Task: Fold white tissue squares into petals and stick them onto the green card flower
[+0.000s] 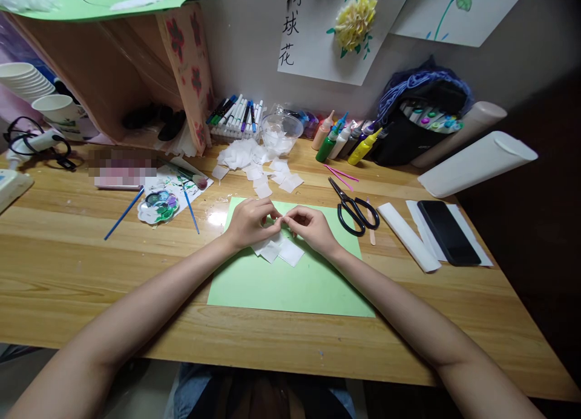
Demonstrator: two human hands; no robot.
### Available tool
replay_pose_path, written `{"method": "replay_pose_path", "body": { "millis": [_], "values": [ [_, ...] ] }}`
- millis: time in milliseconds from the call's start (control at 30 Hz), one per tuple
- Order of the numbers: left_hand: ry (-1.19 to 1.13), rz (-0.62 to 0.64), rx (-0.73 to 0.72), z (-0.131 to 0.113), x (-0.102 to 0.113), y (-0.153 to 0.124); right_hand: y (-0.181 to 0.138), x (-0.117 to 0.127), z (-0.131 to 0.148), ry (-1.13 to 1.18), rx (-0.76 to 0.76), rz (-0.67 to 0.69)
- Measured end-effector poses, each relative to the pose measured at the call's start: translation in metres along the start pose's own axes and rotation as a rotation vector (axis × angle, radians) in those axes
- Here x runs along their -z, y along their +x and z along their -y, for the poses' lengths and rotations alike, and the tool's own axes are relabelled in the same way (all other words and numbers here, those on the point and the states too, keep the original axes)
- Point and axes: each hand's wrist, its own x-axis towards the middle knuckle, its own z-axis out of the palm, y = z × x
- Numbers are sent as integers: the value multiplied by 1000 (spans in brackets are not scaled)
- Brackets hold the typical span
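Note:
Over a light green sheet of paper (290, 292), my left hand (253, 223) and my right hand (312, 226) meet with thumbs and fingertips pinched together. Whatever sits between the fingertips is too small and too covered to make out. Just below the hands, several white paper squares (291, 253) lie on the green sheet, partly under my left hand. Behind the sheet spreads a loose pile of more white paper squares (242, 155), and a clear plastic bowl (282, 134) holds further white pieces.
Black-handled scissors (354, 208) and a wooden stick (373, 225) lie right of the sheet, near a phone (448, 232) and a folded white strip (408, 237). Leftward are a paint palette (158, 207) and brushes (123, 214). Paint bottles (327, 145) and markers (238, 115) stand at the back.

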Motion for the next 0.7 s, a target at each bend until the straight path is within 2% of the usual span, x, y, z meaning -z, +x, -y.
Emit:
{"method": "replay_pose_path", "body": {
  "millis": [300, 700],
  "values": [
    [10, -30, 35, 0, -1, 0, 0, 0, 0, -7, -3, -12],
    [-90, -135, 322, 2, 0, 6, 0, 0, -1, 10, -49, -23]
  ]
}}
